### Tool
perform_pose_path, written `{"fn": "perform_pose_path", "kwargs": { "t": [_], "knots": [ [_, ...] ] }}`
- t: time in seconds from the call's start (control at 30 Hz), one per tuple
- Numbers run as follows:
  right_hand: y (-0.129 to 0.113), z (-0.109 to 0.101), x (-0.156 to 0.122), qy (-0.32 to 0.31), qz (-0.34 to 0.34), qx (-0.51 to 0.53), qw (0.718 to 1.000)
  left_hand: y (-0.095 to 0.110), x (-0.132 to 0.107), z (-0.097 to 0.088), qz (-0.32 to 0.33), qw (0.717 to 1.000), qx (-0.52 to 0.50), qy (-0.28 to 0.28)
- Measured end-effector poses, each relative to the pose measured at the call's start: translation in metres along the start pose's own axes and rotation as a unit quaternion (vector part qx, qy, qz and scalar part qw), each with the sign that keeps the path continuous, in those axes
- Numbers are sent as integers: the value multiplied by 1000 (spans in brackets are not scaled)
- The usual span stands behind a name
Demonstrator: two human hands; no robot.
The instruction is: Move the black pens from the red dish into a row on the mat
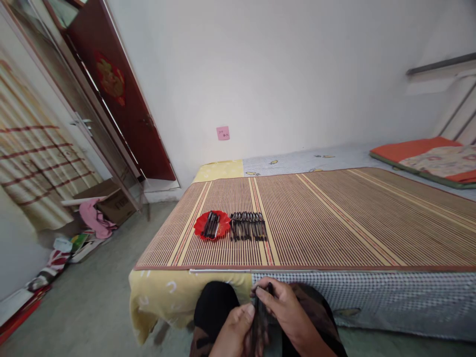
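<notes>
My left hand (pixel 233 333) and my right hand (pixel 284 311) are low in the view, over my knees in front of the bed. Both are pinched on a thin dark thing (pixel 260 317) held between them; I cannot make out what it is. On the striped bamboo mat (pixel 334 223) lies a red plate (pixel 212 226) with several dark pens on it. Right beside the plate, a row of dark pens (pixel 248 227) lies side by side on the mat. Both are well beyond my hands.
The bed (pixel 167 297) has a yellow and a checked sheet hanging at its front edge. An orange-edged cushion (pixel 427 156) lies at the far right. A dark red door (pixel 119 94), a cardboard box (pixel 111 203) and clutter on the floor stand to the left.
</notes>
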State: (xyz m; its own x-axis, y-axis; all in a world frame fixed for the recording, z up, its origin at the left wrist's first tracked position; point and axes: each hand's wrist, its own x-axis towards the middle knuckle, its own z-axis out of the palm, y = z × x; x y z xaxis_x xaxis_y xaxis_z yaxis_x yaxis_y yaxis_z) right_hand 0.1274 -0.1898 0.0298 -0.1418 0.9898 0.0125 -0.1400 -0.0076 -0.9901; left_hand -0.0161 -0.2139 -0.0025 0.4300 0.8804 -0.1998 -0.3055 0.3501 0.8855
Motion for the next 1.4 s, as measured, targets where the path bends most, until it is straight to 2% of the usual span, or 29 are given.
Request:
{"fn": "perform_pose_path", "kwargs": {
  "t": [0.1,0.23,0.47,0.67,0.83,0.93,1.03,1.13,1.23,1.33,1.4],
  "knots": [
    [-3,2,-1,-4,16,19,1000,-4,2,0,-18,999,-35,-8],
    [0,2,-2,0,27,22,999,-2,1,1,5,1000,-17,-12],
    [12,-2,2,13,34,56,998,5,-5,3,-19,999,4,-28],
    [8,-8,9,124,13,104,987,-9,-3,-3,-44,999,28,3],
    [-12,-44,20,269,-42,178,946,-7,-7,-7,-35,991,126,-9],
    [-20,-60,22,303,-57,220,925,-3,-5,-7,-9,993,108,45],
    [-21,-55,17,270,-24,227,935,0,3,-4,-6,994,68,80],
    [-18,-37,11,216,5,226,950,2,12,1,8,996,73,59],
    [-18,-24,8,189,10,231,954,4,15,3,42,994,86,46],
    [-23,-22,7,153,12,231,961,6,13,3,57,995,73,40],
    [-26,-25,7,124,17,239,963,6,11,3,46,998,25,35]
  ]
}}
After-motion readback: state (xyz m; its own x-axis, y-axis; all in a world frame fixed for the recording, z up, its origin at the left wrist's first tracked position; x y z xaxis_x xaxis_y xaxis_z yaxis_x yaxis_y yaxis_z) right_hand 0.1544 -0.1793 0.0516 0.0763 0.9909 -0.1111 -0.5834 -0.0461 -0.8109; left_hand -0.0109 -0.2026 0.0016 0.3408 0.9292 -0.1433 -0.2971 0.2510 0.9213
